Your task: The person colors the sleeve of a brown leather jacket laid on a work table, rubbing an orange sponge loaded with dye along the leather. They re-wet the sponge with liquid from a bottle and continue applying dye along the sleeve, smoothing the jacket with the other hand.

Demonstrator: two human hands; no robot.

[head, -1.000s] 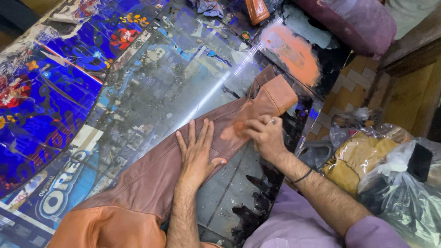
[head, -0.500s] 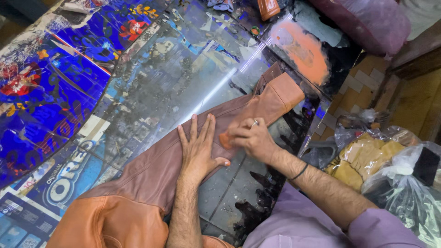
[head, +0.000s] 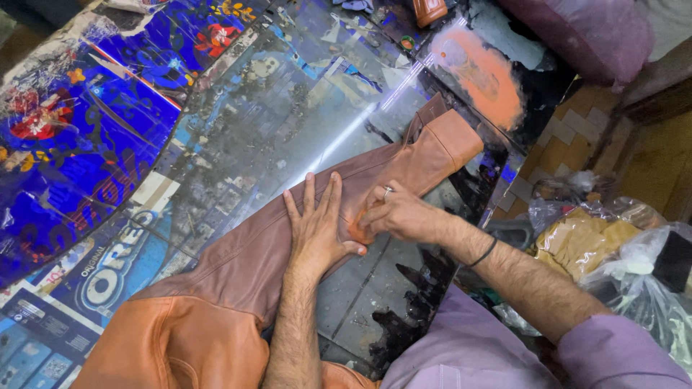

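Brown leather jacket sleeve [head: 375,180], likely soft yet heavy, pinned flat by spread left hand [head: 317,230], right hand [head: 400,215] pinching small orange pad [head: 355,229] against it, best gripped near cuff.

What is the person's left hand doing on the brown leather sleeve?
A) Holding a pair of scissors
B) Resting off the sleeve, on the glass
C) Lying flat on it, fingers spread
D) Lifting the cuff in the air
C: the left hand lies palm down with fingers spread on the brown leather sleeve, while the right hand presses an orange patch on the sleeve beside it.
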